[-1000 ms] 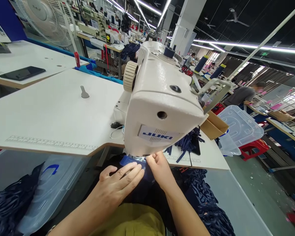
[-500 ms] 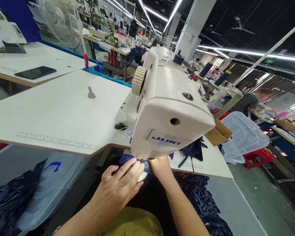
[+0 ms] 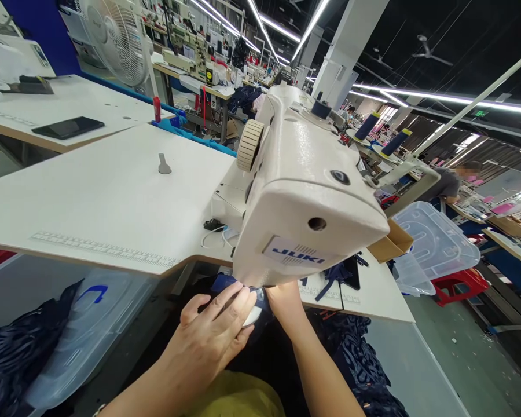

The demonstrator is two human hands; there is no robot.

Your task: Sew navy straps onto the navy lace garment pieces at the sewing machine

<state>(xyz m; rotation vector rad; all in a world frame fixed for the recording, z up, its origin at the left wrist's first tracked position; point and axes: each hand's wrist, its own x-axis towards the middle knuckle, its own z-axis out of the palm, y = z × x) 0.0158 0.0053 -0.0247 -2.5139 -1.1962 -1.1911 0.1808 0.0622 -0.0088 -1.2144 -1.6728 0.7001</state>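
Note:
A cream JUKI sewing machine (image 3: 282, 200) fills the middle of the view, its head tilted over my hands. Below it, my left hand (image 3: 215, 327) is closed on a strip of navy fabric (image 3: 223, 282), fingertips close together at the cloth. A white rounded piece (image 3: 253, 316) shows beside those fingers, partly covered. My right hand (image 3: 285, 301) is at the fabric's right side, close under the machine head. Its fingertips are hidden, so I cannot see their grip. The needle area is also out of sight behind the machine head.
Clear plastic bins with dark navy pieces (image 3: 360, 353) flank my lap. The white worktable (image 3: 113, 202) extends left, holding a flat grey metal piece (image 3: 164, 164). Navy strips (image 3: 336, 275) lie right of the machine. A person (image 3: 443, 179) sits farther right.
The view has shifted slightly, so the machine and table appear a little farther right and lower. Both hands stay at the fabric with almost the same pose.

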